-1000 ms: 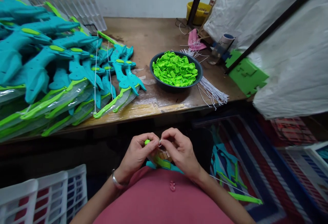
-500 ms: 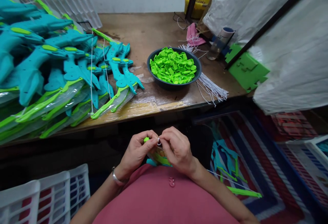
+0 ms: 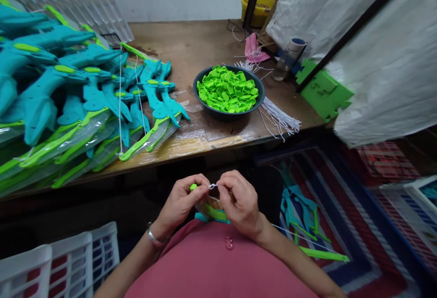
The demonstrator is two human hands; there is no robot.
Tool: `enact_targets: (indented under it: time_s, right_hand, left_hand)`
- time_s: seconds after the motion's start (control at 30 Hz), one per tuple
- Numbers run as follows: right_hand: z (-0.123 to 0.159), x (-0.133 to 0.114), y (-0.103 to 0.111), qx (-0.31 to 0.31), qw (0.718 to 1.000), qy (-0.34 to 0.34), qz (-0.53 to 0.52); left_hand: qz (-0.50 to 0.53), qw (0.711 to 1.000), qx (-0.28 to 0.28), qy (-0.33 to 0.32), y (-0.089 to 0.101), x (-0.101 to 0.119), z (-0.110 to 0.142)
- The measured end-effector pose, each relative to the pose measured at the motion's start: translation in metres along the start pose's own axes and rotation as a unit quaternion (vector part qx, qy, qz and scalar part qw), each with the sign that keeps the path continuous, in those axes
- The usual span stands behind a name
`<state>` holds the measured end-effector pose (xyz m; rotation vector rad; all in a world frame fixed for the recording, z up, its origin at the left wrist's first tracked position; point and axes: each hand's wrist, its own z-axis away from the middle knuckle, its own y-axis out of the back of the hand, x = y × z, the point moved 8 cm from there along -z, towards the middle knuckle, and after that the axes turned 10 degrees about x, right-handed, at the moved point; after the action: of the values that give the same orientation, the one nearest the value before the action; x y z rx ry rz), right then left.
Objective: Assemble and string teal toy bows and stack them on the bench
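Note:
My left hand [image 3: 184, 198] pinches a white elastic cord [image 3: 213, 186] near a lime-green tip [image 3: 193, 187] that pokes out between its fingers. The cord forms a small knot or loop between my hands. From the other side, my right hand [image 3: 241, 202] grips the cord's end between thumb and forefinger. Below them, against my body, lies a teal and lime-green toy bow [image 3: 215, 214], mostly hidden by my hands. A dark bowl [image 3: 228, 115] of small lime-green plastic pieces [image 3: 228, 89] stands on the table ahead.
Many teal and green toy bows [image 3: 41, 88] are piled on the table's left. White cords [image 3: 282, 118] lie right of the bowl. A green foam piece [image 3: 322, 91] and a clear bottle [image 3: 288, 59] stand farther right. White crates [image 3: 71, 261] are at lower left; more bows [image 3: 300, 211] lie at lower right.
My right hand has moved slightly right, away from my left. The small cord loop between them is drawn out tighter and longer. The view has shifted slightly.

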<state>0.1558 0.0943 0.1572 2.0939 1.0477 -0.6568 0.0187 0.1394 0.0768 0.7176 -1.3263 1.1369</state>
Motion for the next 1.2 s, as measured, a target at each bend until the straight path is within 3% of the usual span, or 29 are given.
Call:
enact_targets:
  time_s: [0.17,0.27,0.53,0.8,1.03,1.1,1.2]
  right_hand:
    - [-0.003,-0.003,-0.012,-0.085,0.996,0.008,-0.04]
    - [-0.006,-0.002,-0.014,-0.106,0.993,-0.014,-0.058]
    - [-0.013,-0.003,0.001,-0.115,0.993,0.01,-0.003]
    - [-0.014,-0.005,0.025,-0.103,0.986,0.073,0.112]
    - [-0.017,-0.002,0.033,-0.121,0.973,0.099,0.171]
    - [-0.021,0.003,0.042,-0.116,0.965,0.116,0.203]
    - [-0.031,0.013,0.068,-0.06,0.957,0.112,0.261]
  left_hand:
    - [-0.015,1.0,-0.001,-0.024,-0.001,0.006,-0.002]
    - [-0.018,0.999,-0.009,-0.036,-0.004,0.009,-0.002]
    - [-0.065,0.997,0.027,-0.039,-0.003,0.01,0.001]
    - [-0.07,0.997,0.025,-0.026,-0.006,0.008,-0.001]
    - [-0.091,0.996,0.01,-0.023,-0.012,0.009,-0.003]
    - [-0.095,0.995,0.011,-0.02,-0.01,0.007,-0.004]
    - [-0.083,0.996,0.02,-0.02,-0.005,0.004,-0.005]
